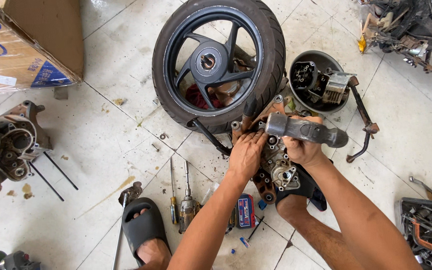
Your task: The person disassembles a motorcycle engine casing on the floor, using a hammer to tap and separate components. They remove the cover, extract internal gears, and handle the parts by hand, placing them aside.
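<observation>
Greasy cast metal makes up the engine casing (275,165), which sits on the tiled floor (101,145) just in front of the black wheel (219,62), between the person's knees. Going left to right: the left hand (246,154) lies flat against the casing's left flank, fingers spread and pressing, not clenched. The right hand (301,147) is closed around the grey hammer (306,130), gripping it near the head.

By my judgement the casing is heavy, rigid and oily, so it will likely slip unless braced by its thick lugs or outer rim; the thin fins look easier to chip. Its long axis runs from the wheel toward the person, slightly tilted to the right. The hammer lies nearly level, its long axis left to right, dipping a little rightward. Screwdrivers (181,200) rest nearby on the floor.
</observation>
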